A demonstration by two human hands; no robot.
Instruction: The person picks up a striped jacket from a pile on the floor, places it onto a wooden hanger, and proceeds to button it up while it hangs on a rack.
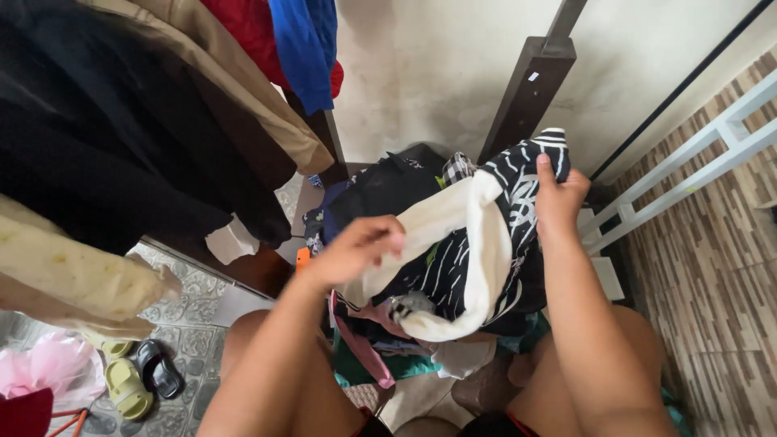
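Fingers of the left hand (356,247) pinch the cream fabric edge of a soft black garment with white line print and a cream lining (465,243), while the right hand (558,198) closes on the garment's upper corner, holding it up over the person's bare knees. Beneath it lies a heap of crumpled clothes (405,352) in pink, green and white. Left of the knees, pale green rubber sandals (125,384) and a black slipper (158,368) rest on a patterned grey tile floor (194,324). Above them hang a black coat (105,137), a tan jacket (235,81) and a blue cloth (307,48). Beyond, a dark wooden post (526,97) leans against a stained cream wall (421,73), beside a white railing (696,162).
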